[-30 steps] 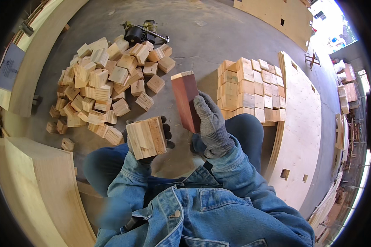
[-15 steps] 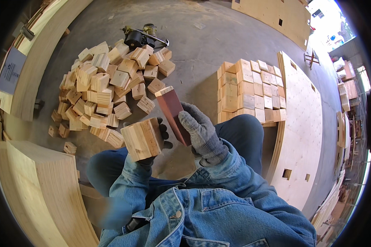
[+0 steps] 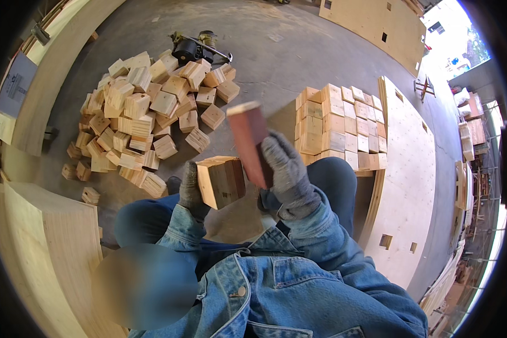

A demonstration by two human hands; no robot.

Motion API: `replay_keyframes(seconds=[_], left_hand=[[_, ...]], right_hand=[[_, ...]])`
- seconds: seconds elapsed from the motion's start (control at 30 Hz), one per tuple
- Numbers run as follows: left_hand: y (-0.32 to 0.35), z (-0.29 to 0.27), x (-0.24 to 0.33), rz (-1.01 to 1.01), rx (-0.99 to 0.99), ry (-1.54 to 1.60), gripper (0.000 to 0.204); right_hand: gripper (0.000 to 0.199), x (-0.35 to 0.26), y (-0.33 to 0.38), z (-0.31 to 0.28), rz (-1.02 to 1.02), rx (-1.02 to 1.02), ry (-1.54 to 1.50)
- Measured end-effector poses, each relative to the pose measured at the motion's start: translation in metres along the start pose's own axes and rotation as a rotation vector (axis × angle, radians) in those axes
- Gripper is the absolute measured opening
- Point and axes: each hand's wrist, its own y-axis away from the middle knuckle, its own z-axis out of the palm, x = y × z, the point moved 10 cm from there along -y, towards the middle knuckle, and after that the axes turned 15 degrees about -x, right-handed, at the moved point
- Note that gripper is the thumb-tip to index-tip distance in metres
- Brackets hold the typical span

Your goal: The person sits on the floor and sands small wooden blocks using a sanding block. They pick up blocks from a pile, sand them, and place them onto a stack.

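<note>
Both of my hands wear grey knit gloves. In my left hand I grip a pale wooden block by its left side, over my lap. A darker side of that block faces right. My right hand is wrapped round a sanding block, a long piece of wood with a reddish-brown abrasive face and a pale top end. It stands nearly upright just right of the wooden block and overlaps it in view, so I cannot tell whether they touch. Some fingers of both hands are hidden.
A loose heap of wooden blocks lies ahead on the left. Neatly stacked blocks stand ahead on the right, beside a long plywood panel. Behind the heap rests a black and olive tool. Thick timber stands at the left.
The wooden block has been turned, so its darker side now shows, and my left fingers have shifted to its left side. The sanding block has moved right and up, and more upright.
</note>
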Motion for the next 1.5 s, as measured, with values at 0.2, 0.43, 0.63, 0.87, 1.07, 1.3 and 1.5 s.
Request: replay_keyframes(seconds=[0.2,0.43,0.63,0.87,1.07,1.3,1.5], left_hand=[[0.004,-0.007,0.004,0.043,0.102,0.010,0.070],[0.001,-0.026,-0.007,0.056,0.121,0.091,0.068],[0.006,-0.028,0.013,0.201,0.139,0.172,0.068],[-0.001,-0.035,-0.001,0.165,0.169,0.142,0.068],[0.002,-0.016,-0.012,0.095,0.091,0.109,0.062],[-0.003,-0.015,0.015,0.174,0.138,0.093,0.078],[-0.008,-0.009,-0.005,0.062,-0.005,0.132,0.074]], right_hand=[[0.050,-0.032,-0.009,-0.001,-0.068,0.025,0.200],[0.058,0.021,-0.011,0.004,-0.059,-0.005,0.575],[0.061,-0.002,0.018,0.057,-0.232,-0.126,1.101],[0.060,-0.006,0.018,0.056,-0.252,-0.083,1.210],[0.058,-0.026,-0.035,0.036,-0.226,0.017,1.070],[0.062,0.005,0.040,0.071,-0.333,-0.141,1.264],[0.061,-0.024,-0.023,0.066,-0.267,-0.102,1.302]])
